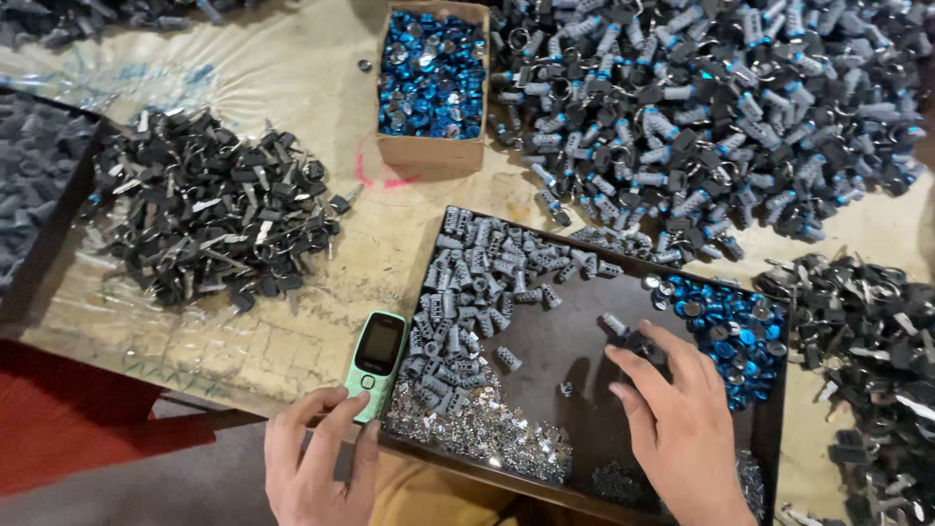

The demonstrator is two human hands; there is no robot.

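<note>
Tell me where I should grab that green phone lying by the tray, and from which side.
Grip the green phone across its two long edges, near its lower end, coming from below where the left hand already touches it. It lies flat on the table, tilted slightly, its right edge close against the dark tray, so that side probably has little finger room.

- Carton [432,148]: open brown cardboard box, rectangular, at the top centre of the table, filled with shiny blue caps.
- Phone [377,353]: small mint-green keypad handset by the tray's left edge; dark, unlit screen; left hand [317,458] touching its lower end.
</note>
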